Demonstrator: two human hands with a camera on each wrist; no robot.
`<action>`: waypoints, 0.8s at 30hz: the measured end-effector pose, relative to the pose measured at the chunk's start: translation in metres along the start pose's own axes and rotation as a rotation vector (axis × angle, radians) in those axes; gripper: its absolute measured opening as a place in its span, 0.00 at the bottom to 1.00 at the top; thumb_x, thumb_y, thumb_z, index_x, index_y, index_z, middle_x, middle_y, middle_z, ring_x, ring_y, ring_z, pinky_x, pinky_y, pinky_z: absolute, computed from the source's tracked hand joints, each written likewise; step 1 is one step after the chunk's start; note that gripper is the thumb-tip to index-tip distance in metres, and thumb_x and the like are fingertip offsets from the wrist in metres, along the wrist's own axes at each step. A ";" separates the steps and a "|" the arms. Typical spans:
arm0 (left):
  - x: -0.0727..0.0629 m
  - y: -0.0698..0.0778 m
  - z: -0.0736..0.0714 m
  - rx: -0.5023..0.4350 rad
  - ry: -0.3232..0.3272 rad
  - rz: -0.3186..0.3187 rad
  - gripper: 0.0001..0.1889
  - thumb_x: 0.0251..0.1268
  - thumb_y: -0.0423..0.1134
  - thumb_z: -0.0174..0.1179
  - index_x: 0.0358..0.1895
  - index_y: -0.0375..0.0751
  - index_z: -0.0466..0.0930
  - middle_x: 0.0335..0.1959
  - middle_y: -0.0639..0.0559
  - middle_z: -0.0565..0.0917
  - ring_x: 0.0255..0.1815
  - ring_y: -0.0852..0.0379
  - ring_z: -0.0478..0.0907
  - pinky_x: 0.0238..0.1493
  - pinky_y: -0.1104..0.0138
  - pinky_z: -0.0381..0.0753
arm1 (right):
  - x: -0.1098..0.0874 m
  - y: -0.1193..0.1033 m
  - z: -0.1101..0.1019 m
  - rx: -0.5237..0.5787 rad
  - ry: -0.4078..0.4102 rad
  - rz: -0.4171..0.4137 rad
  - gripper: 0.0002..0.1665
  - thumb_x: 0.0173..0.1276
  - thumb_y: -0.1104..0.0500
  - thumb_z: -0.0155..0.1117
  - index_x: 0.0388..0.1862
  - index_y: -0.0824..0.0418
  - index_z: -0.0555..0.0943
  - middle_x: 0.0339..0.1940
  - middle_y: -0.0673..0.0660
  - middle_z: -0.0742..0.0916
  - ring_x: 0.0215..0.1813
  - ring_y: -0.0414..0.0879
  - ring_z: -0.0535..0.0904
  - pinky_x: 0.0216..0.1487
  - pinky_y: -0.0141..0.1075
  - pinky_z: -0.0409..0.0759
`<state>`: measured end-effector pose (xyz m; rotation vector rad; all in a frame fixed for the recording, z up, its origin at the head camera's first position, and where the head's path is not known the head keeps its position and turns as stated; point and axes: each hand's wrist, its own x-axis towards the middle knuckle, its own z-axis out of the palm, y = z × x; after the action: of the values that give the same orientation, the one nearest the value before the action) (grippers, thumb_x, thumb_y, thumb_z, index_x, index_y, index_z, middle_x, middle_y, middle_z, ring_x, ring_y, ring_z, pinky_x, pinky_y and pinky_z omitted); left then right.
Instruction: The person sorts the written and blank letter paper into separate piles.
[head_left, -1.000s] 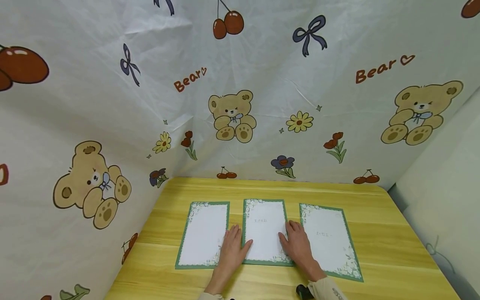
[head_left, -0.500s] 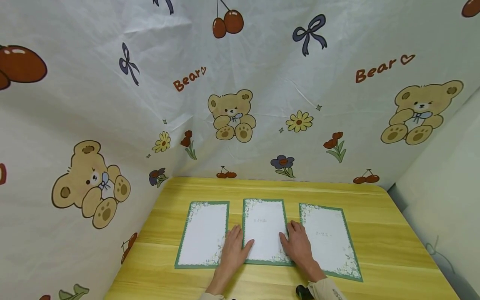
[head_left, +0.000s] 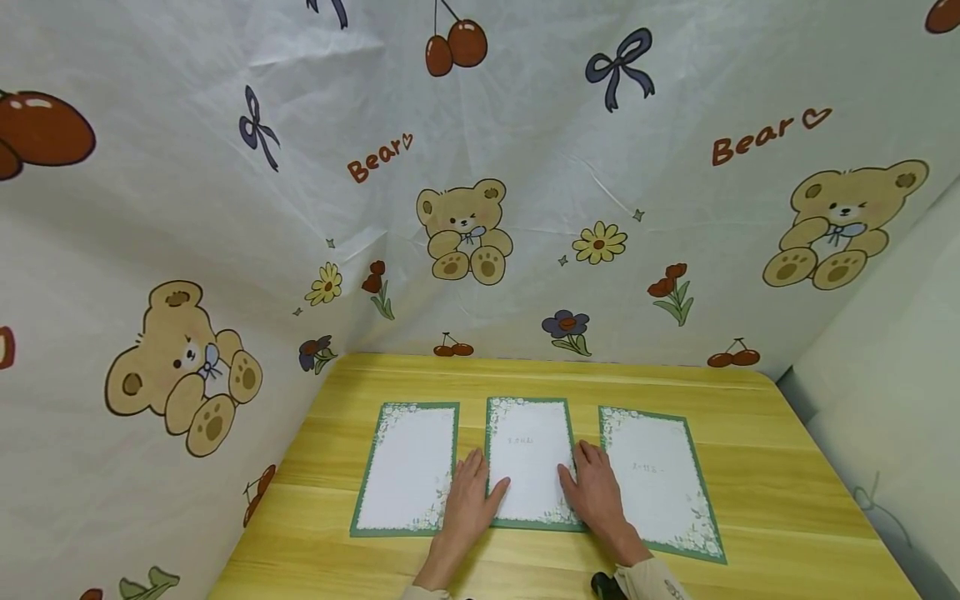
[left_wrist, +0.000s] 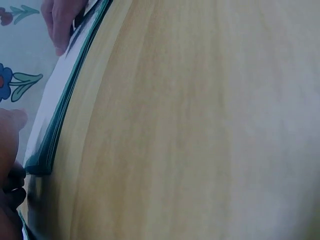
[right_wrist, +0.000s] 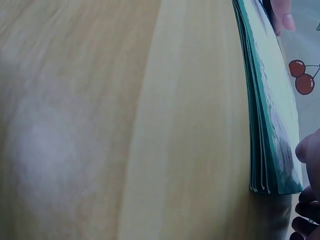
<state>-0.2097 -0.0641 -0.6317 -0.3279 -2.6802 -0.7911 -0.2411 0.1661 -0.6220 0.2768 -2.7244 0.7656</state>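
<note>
In the head view, a white stack of paper sheets (head_left: pixel 528 475) with a green floral border lies between my hands. My left hand (head_left: pixel 467 498) rests along its left edge, fingers straight and thumb over the top sheet. At the right edge lies my right hand (head_left: pixel 595 493), fingers extended and thumb on the paper. Faint handwriting shows on this top sheet. Several layers of the stack (right_wrist: pixel 262 135) show at its near edge in the right wrist view. Part of my left hand (left_wrist: pixel 7 142) enters the left wrist view; its fingertips are partly hidden.
A matching bordered sheet (head_left: pixel 405 475) lies to the left, its surface without visible writing. Another (head_left: pixel 660 492), with faint writing, lies slightly turned on the right. The wooden table (head_left: pixel 787 500) meets a bear-printed cloth (head_left: pixel 525 125) at the back. A small black object (head_left: pixel 606 586) is beside my right cuff.
My left hand has slid very slightly to the right against the middle stack. The right hand and all the papers look almost unchanged.
</note>
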 end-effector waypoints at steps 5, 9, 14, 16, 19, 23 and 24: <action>0.001 0.002 -0.002 -0.012 -0.003 -0.018 0.34 0.74 0.52 0.55 0.63 0.18 0.70 0.68 0.29 0.68 0.71 0.36 0.63 0.70 0.45 0.59 | 0.002 0.000 0.001 0.048 0.004 0.032 0.31 0.70 0.58 0.63 0.64 0.78 0.73 0.65 0.73 0.75 0.66 0.67 0.68 0.65 0.59 0.68; 0.002 0.005 -0.004 -0.036 0.008 -0.023 0.33 0.74 0.50 0.56 0.63 0.18 0.70 0.68 0.28 0.68 0.71 0.36 0.63 0.70 0.45 0.58 | 0.004 -0.001 0.002 0.102 0.054 0.019 0.28 0.70 0.62 0.63 0.63 0.78 0.73 0.63 0.72 0.77 0.64 0.66 0.70 0.62 0.59 0.70; 0.003 0.007 -0.005 -0.116 0.056 -0.013 0.27 0.75 0.41 0.56 0.61 0.17 0.71 0.66 0.27 0.70 0.69 0.33 0.65 0.68 0.42 0.61 | 0.005 -0.005 0.002 0.176 0.113 0.012 0.25 0.69 0.66 0.62 0.63 0.76 0.75 0.58 0.71 0.80 0.57 0.65 0.76 0.56 0.57 0.75; 0.002 0.007 -0.005 -0.170 0.071 -0.018 0.23 0.75 0.36 0.55 0.61 0.17 0.71 0.65 0.27 0.71 0.68 0.33 0.67 0.67 0.41 0.61 | 0.005 -0.006 0.001 0.217 0.125 0.029 0.24 0.70 0.67 0.62 0.63 0.74 0.75 0.51 0.69 0.82 0.47 0.59 0.79 0.48 0.50 0.80; 0.003 0.007 -0.004 -0.260 0.083 -0.036 0.20 0.73 0.30 0.55 0.61 0.18 0.72 0.64 0.28 0.72 0.66 0.32 0.68 0.66 0.41 0.63 | 0.004 -0.007 -0.001 0.291 0.151 0.053 0.23 0.70 0.69 0.61 0.63 0.72 0.76 0.39 0.63 0.82 0.32 0.48 0.75 0.31 0.39 0.76; 0.005 0.008 -0.004 -0.393 0.080 -0.101 0.19 0.72 0.27 0.54 0.63 0.21 0.72 0.66 0.31 0.72 0.67 0.34 0.68 0.64 0.44 0.67 | 0.005 -0.006 -0.004 0.379 0.179 0.069 0.23 0.71 0.70 0.60 0.64 0.72 0.76 0.34 0.60 0.81 0.25 0.41 0.71 0.24 0.32 0.69; 0.006 0.008 -0.005 -0.428 0.077 -0.119 0.20 0.72 0.27 0.54 0.64 0.22 0.72 0.66 0.31 0.72 0.67 0.34 0.68 0.63 0.45 0.69 | 0.005 -0.005 -0.005 0.403 0.180 0.077 0.23 0.71 0.70 0.59 0.64 0.72 0.76 0.35 0.60 0.82 0.26 0.41 0.71 0.24 0.32 0.70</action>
<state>-0.2116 -0.0591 -0.6214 -0.2315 -2.4579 -1.3867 -0.2432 0.1639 -0.6132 0.1780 -2.4063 1.2950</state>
